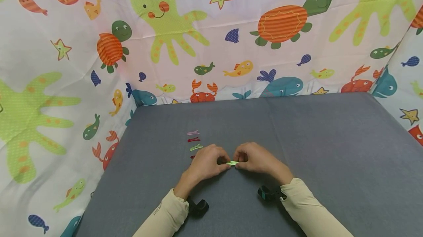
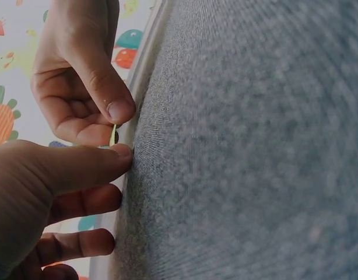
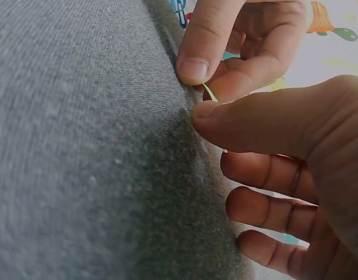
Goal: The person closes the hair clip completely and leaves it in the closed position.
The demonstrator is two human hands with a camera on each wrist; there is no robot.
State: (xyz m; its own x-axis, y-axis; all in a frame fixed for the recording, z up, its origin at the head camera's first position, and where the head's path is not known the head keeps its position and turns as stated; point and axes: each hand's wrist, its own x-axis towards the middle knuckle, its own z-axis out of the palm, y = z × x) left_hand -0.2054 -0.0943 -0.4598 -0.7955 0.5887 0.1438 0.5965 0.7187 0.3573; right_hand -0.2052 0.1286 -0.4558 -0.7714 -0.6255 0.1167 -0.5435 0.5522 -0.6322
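A yellow-green snap hair clip is held between the two hands, just above the grey table. My left hand pinches one end between thumb and index finger. At the other end, my right hand pinches it the same way. In the left wrist view only a thin edge of the clip shows between the thumbs. The right wrist view also shows a sliver of the clip, mostly hidden by fingertips. Other fingers of both hands are loosely bent.
Left of the hands, hair clips lie in a column: pink, dark red, light green, and a red one partly hidden by the left hand. A sea-animal curtain borders the grey table. Black straps hang at both wrists.
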